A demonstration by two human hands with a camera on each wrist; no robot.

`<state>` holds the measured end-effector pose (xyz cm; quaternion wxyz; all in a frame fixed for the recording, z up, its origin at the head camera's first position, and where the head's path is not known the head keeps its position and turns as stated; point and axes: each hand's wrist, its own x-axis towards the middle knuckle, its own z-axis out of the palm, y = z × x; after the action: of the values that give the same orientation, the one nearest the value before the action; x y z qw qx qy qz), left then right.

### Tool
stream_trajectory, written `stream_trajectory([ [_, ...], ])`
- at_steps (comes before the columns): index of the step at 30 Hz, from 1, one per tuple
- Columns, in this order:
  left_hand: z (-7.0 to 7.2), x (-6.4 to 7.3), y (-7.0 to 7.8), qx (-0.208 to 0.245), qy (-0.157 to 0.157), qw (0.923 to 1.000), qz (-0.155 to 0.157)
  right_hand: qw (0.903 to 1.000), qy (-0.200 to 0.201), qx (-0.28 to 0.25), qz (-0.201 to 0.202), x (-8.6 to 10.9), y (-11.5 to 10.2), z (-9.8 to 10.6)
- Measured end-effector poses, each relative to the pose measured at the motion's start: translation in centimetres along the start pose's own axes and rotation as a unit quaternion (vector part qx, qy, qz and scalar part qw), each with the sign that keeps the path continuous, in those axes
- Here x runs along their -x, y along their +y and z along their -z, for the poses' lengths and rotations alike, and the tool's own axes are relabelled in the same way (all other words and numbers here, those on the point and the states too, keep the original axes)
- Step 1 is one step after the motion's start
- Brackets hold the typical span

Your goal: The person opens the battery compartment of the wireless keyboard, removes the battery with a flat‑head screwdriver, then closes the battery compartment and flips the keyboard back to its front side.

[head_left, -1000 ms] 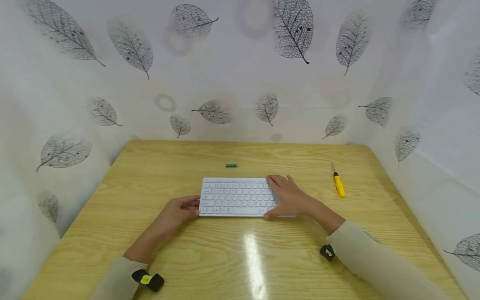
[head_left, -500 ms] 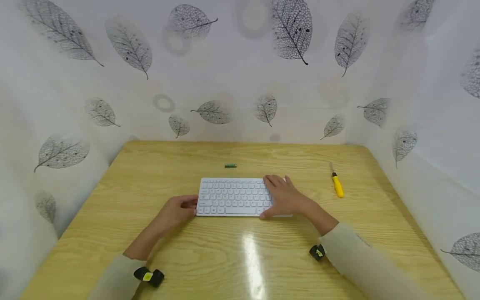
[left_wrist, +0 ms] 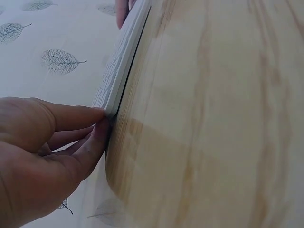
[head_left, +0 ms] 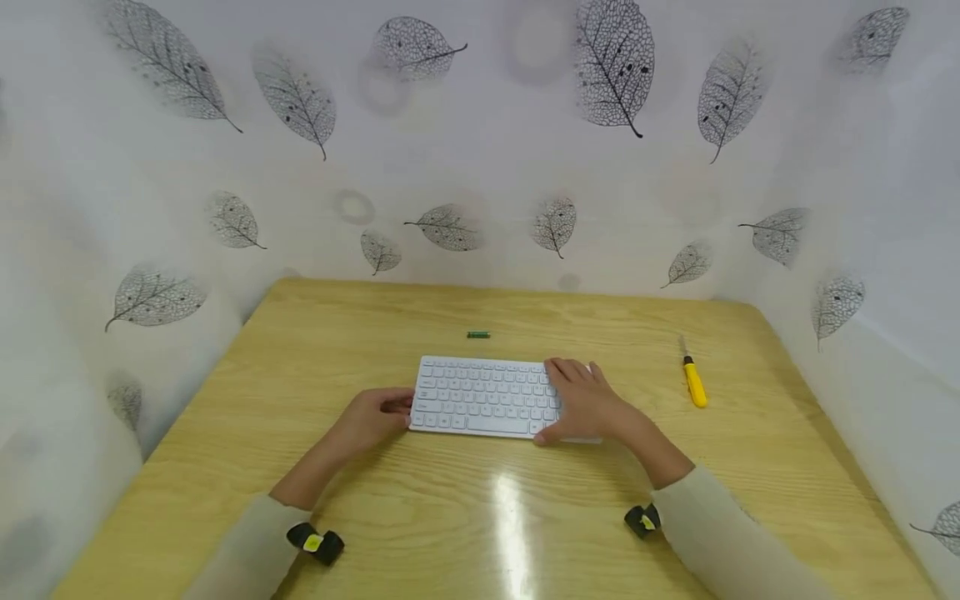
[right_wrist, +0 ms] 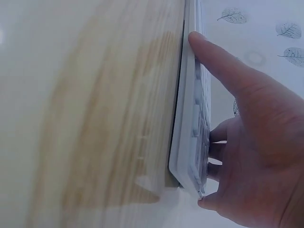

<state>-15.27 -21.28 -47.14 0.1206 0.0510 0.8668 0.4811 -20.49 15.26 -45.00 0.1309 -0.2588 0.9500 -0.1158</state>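
Note:
A white keyboard (head_left: 487, 398) lies face up on the wooden table in the head view. My left hand (head_left: 372, 418) holds its left end near the front corner. In the left wrist view, the thumb (left_wrist: 78, 117) is on the upper side and a finger is against the underside. My right hand (head_left: 588, 407) spans the right end, covering keys there. Its thumb (right_wrist: 216, 59) presses the near edge in the right wrist view, while the other fingers reach over towards the far edge.
Behind the keyboard lies a small green cylinder, like a battery (head_left: 478, 335). A screwdriver (head_left: 695, 383) with a yellow handle lies to the right. The wooden table (head_left: 420, 517) ends at a leaf-patterned curtain (head_left: 480, 158) at the back and sides.
The head view has tilted and shifted slightly. My right wrist has drawn in a little to the left. Both hands stay at the keyboard, which keeps its place relative to the battery.

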Motion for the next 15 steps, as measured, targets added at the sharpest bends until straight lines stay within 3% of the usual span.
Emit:
stream_trajectory([
  [5, 0.0, -0.1, 0.1, -0.010, 0.017, 0.9998, 0.005, 0.9996, 0.014, -0.021, 0.009, 0.1, 0.4, -0.3],
  [7, 0.2, 0.1, 0.1, 0.010, 0.030, 0.9994, 0.017, 0.9971, 0.025, -0.072, 0.004, 0.2, 0.5, -0.1],
  [9, 0.3, 0.2, 0.3, 0.047, 0.049, 0.9974, 0.026, 0.9886, 0.040, -0.145, -0.011, 0.4, 0.7, 0.2],
  [12, 0.8, 0.5, 1.0, 0.109, 0.078, 0.9907, 0.026, 0.9655, 0.070, -0.246, -0.049, 0.9, 0.9, 0.6],
  [15, 1.6, 0.8, 1.1, 0.077, 0.105, 0.9914, 0.009, 0.9549, 0.095, -0.267, -0.089, 1.4, 1.4, 1.0],
])
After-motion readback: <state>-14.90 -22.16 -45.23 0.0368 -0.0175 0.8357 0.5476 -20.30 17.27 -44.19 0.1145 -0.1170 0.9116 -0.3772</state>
